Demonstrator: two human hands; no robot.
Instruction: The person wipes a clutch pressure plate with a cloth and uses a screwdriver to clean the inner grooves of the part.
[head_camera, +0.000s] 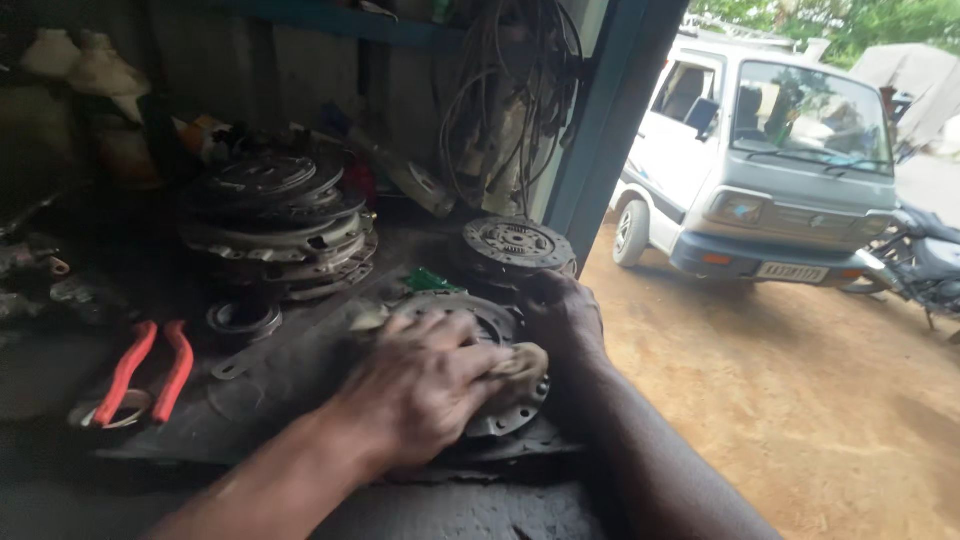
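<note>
Clutch disc (500, 375) lies flat at workbench (300, 380) right edge. Left hand (420, 390) pressed flat on top, fingers spread; right hand (560, 315) cups far rim. Risk: greasy disc slides off edge.

The clutch plate (480, 360) is a round, flat metal disc, dark grey and dirty, with a worn ring face and small tabs along its lower rim. It lies flat on the dark surface (250, 400), near the front right edge. The left hand (420, 385) lies spread over its middle and covers most of it. The right hand (560, 310) touches its upper right rim, fingers curled on the edge.
</note>
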